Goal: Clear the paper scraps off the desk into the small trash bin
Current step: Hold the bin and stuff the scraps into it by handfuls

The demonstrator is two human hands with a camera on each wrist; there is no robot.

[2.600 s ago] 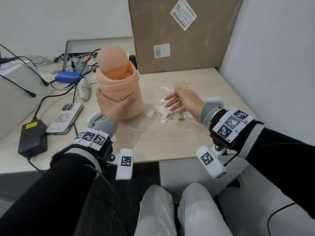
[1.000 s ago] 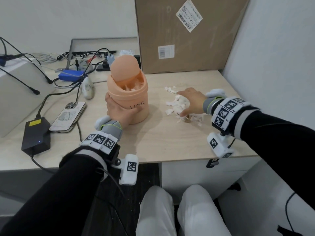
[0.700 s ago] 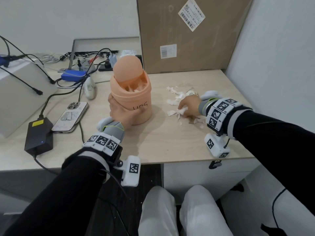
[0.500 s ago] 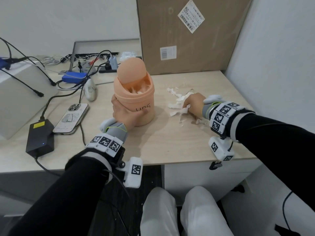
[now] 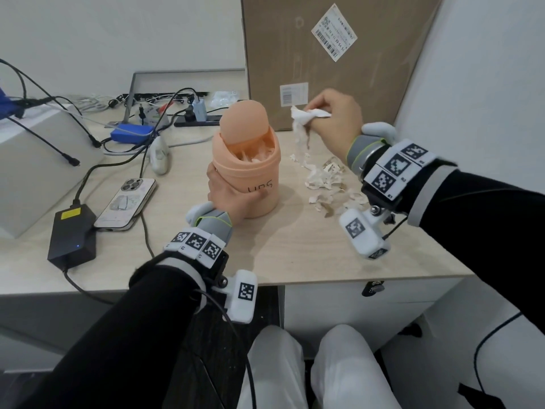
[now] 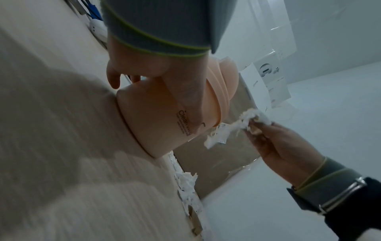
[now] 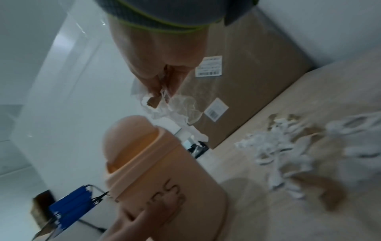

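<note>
**One handful lifted, more scraps left on the desk**

The right hand is raised above the desk, fingers curled tight round a bunch of paper scraps, some strands dangling below the fist. It hangs just right of the small trash bin and about level with the bin's tilted swing lid. The left hand wraps round the bin's lower wall and steadies it on the desk. The bin already shows white paper inside, close to the rim.

This looks like the carry step: a load is picked up but not yet dropped. The next move calls for a short shift left until the fist is over the opening in front of the lid, then letting go; the trailing strands may catch on the rim or fall outside it.

A loose pile of scraps lies on the desk right of the bin, so further handfuls seem needed.

Room is tight at the back, where a cardboard box stands near the raised hand, and a wall closes the right side. The desk's front edge lies well clear of the pile. Cables and a phone sit left of the bin, away from the path.
</note>
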